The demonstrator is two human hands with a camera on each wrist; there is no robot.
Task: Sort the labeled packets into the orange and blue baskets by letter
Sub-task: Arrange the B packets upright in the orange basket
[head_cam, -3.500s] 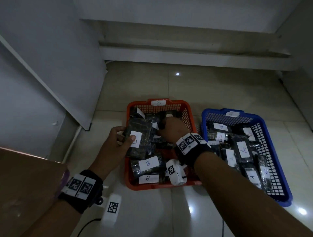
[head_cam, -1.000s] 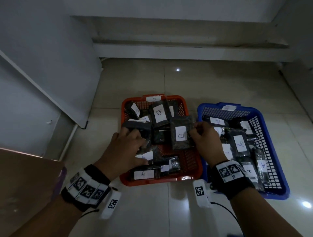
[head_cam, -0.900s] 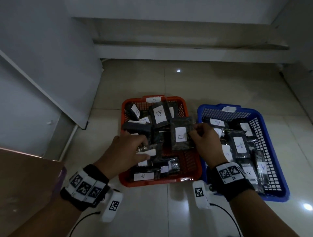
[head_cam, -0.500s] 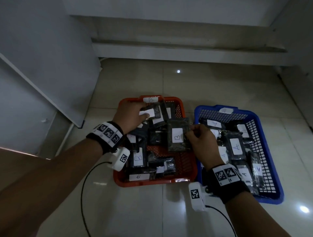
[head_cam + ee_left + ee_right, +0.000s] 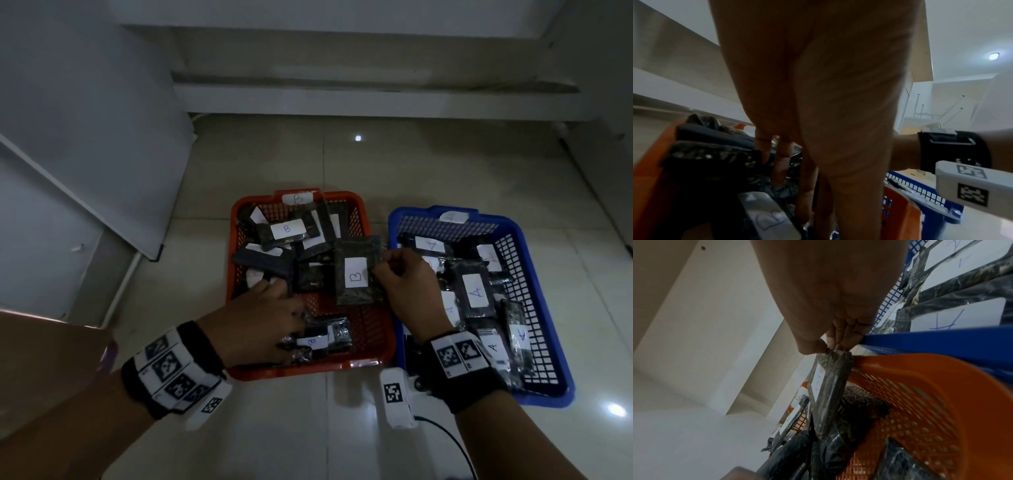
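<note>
The orange basket (image 5: 310, 370), tagged B, holds several black packets with white B labels. To its right, the blue basket (image 5: 548, 394) holds several A packets (image 5: 475, 291). My right hand (image 5: 381, 265) pinches the top corner of a B packet (image 5: 356, 274), which hangs over the orange basket's right side; the right wrist view shows the pinch of the right hand (image 5: 830, 349) on this packet (image 5: 828, 394). My left hand (image 5: 294, 329) reaches into the basket's near left part. Its fingers (image 5: 785, 162) point down among the packets, fairly straight, beside a B-labelled packet (image 5: 766, 216).
The baskets stand side by side on a glossy tiled floor. A white board (image 5: 102, 137) leans on the left, a brown surface (image 5: 34, 359) lies at lower left, and a low ledge (image 5: 342, 99) runs along the back. A black cable (image 5: 455, 442) trails below my right wrist.
My left hand came back from the far end of the orange basket to its near left part. The right hand keeps the B packet pinched in about the same spot.
</note>
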